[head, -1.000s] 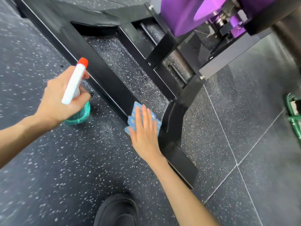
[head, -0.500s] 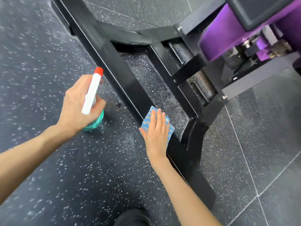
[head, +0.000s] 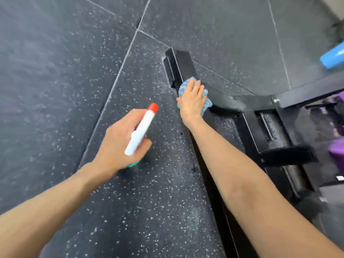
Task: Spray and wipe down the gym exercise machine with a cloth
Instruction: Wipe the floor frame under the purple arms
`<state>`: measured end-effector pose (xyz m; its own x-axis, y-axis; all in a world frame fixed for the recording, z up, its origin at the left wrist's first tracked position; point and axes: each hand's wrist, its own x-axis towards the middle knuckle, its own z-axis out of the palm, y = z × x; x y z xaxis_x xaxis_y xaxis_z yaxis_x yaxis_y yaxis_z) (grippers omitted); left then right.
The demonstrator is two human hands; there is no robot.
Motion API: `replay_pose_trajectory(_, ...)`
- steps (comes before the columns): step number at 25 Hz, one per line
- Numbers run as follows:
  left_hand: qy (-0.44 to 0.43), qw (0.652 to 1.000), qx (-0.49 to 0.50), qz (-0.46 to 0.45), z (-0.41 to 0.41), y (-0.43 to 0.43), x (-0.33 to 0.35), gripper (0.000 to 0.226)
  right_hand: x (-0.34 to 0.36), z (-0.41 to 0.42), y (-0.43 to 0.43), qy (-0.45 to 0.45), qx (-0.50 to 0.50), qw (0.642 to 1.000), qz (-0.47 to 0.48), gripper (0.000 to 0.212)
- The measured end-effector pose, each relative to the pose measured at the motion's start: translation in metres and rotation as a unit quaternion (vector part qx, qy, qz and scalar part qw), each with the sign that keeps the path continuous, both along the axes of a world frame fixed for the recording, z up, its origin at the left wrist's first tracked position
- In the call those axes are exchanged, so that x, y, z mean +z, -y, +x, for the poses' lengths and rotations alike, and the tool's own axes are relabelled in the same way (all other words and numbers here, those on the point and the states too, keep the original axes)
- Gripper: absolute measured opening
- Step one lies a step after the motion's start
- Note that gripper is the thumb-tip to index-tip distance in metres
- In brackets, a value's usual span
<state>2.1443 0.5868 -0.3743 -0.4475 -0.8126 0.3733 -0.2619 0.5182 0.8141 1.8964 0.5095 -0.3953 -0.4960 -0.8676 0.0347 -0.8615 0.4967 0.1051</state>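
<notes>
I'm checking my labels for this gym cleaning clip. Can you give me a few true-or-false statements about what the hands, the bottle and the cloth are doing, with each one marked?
1. The left hand grips the spray bottle. True.
2. The right hand presses the cloth onto the black frame bar. True.
3. The spray bottle has a blue nozzle. False: the nozzle tip is red.
4. The cloth is wiping a purple part of the machine. False: it lies on the black frame bar, near the bar's end; the purple parts are off at the right edge.
</notes>
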Motion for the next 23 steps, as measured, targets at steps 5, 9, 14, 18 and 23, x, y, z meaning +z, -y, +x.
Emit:
replay_pose_trajectory(5, -0.005, 1.000, 0.011, -0.027, -0.001, 0.000, -0.003, 0.053, 0.004, -0.004, 0.072, 0.029, 0.012, 0.999, 0.004, 0.088)
replay_pose_trajectory(9, 0.015, 0.998, 0.015, -0.062, -0.005, 0.004, -0.001, 0.053, 0.002, -0.004, 0.067, 0.048, 0.043, 0.998, 0.002, 0.087)
replay_pose_trajectory(14, 0.006, 1.000, 0.017, -0.023, -0.012, 0.012, 0.012, 0.053, 0.004, 0.000, -0.020, 0.008, 0.049, 0.999, -0.007, 0.084)
replay_pose_trajectory(18, 0.008, 1.000, 0.011, 0.015, -0.012, 0.009, 0.018, 0.051, 0.000, 0.003, -0.145, -0.053, 0.032, 0.997, -0.042, 0.089)
replay_pose_trajectory(23, -0.003, 0.996, 0.020, 0.089, -0.010, 0.008, 0.019, 0.044, 0.005, 0.013, -0.288, -0.071, 0.012, 0.997, -0.023, 0.088)
